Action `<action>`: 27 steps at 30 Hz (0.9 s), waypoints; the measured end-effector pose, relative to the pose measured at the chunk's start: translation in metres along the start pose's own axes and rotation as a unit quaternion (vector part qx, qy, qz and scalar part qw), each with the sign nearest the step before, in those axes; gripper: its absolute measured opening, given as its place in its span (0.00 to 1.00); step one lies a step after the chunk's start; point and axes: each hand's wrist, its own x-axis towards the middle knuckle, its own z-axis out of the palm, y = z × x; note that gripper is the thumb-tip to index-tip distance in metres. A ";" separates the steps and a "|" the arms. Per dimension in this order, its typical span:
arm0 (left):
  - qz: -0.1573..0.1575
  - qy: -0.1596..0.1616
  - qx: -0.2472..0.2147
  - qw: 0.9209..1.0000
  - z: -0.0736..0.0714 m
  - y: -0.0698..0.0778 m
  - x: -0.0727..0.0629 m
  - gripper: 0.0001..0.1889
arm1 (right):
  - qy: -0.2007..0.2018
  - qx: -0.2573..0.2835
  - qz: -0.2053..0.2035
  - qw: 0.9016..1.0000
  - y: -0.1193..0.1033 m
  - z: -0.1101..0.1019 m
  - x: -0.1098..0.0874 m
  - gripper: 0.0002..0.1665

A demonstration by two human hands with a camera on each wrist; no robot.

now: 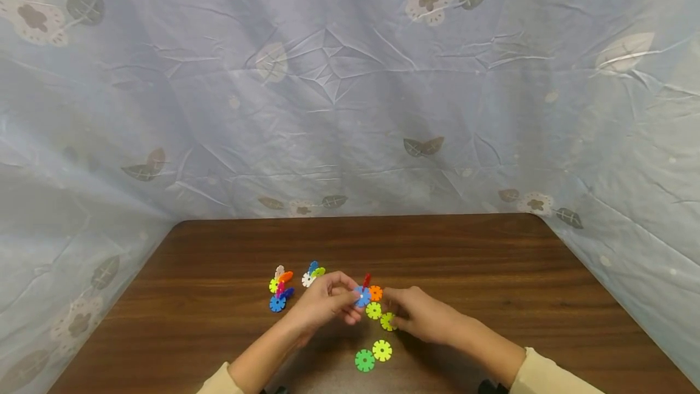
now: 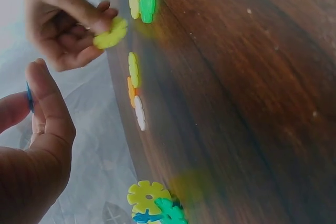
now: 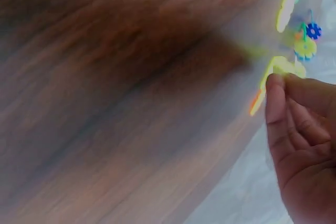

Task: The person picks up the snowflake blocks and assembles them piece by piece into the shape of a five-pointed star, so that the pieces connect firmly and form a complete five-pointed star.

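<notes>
Thumb and fingers of my left hand (image 1: pixel 330 301) pinch a blue flower-shaped notched disc (image 1: pixel 362 296), seen edge-on in the left wrist view. A red disc (image 1: pixel 367 280) stands edge-on just above the blue one in the head view. My right hand (image 1: pixel 423 316) pinches a yellow-green notched disc (image 2: pixel 111 34) between thumb and fingertips, held above the table. Between the hands lie an orange disc (image 1: pixel 375 293) and a lime disc (image 1: pixel 374 311). Nearer the front, a green disc (image 1: pixel 364 360) lies beside a yellow disc (image 1: pixel 382 350).
Left of my left hand stands a joined cluster of discs (image 1: pixel 277 303) in blue, pink, orange and yellow. A smaller cluster with a white disc (image 1: pixel 308 279), blue and lime is behind that hand. The brown wooden table (image 1: pixel 465 248) meets a patterned cloth (image 1: pixel 350 108) around its edges.
</notes>
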 end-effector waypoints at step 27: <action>0.014 -0.018 0.004 1.000 0.005 0.000 0.001 0.12 | 0.166 0.162 -0.054 0.971 -0.002 -0.006 -0.006 0.03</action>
